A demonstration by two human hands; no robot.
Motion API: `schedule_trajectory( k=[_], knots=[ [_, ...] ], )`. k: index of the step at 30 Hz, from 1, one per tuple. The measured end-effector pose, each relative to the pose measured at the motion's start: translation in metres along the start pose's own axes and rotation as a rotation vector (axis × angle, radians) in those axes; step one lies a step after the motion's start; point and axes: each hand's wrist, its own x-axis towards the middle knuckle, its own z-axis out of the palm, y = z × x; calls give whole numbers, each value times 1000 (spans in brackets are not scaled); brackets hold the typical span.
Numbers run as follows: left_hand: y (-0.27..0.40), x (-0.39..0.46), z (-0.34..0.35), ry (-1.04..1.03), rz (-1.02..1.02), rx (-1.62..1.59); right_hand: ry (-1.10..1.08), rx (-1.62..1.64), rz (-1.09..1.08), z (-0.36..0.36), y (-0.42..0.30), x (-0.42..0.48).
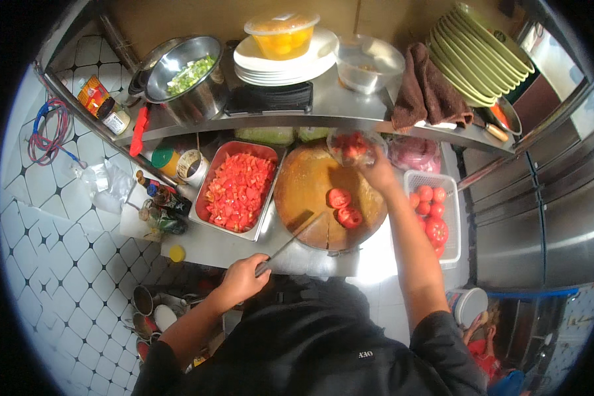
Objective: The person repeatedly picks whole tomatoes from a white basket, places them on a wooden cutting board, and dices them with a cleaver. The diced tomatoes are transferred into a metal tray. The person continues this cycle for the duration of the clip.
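My left hand [245, 277] grips the handle of a knife [294, 237], whose blade reaches over the near left part of a round wooden chopping block [302, 183]. Two tomato halves [339, 198] lie on the block, right of the blade tip. At the block's far right edge, my right hand [376, 171] is at a clear bowl [344, 148] with red tomato pieces in it; whether the fingers grip it or reach inside is blurred. Left of the block stands a steel tray [265, 232] full of diced tomato [240, 190]. A white plastic basket [453, 218] of whole tomatoes [435, 230] stands at the right.
A steel shelf [346, 121] crosses above the block, bearing bowls, white plates [247, 59], green plates [468, 64] and a brown cloth [425, 89]. Bottles [171, 200] and a jar [192, 166] stand left of the tray. Another person [485, 351] is at the lower right.
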Motion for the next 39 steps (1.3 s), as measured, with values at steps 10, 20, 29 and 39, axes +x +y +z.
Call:
schedule_trajectory(
  k=[10,20,29,39],
  knots=[
    [15,7,3,-159,-134,-49,-342,-167,35,12,-20,-152],
    [68,79,27,-153,-58,159,-161,-91,-125,4,-19,-162],
    [89,72,2,-260,75,164,-138,-67,-68,7,-3,-165],
    [71,116,77,-273,77,180,-223,-1,-44,1,3,-151]
  ],
)
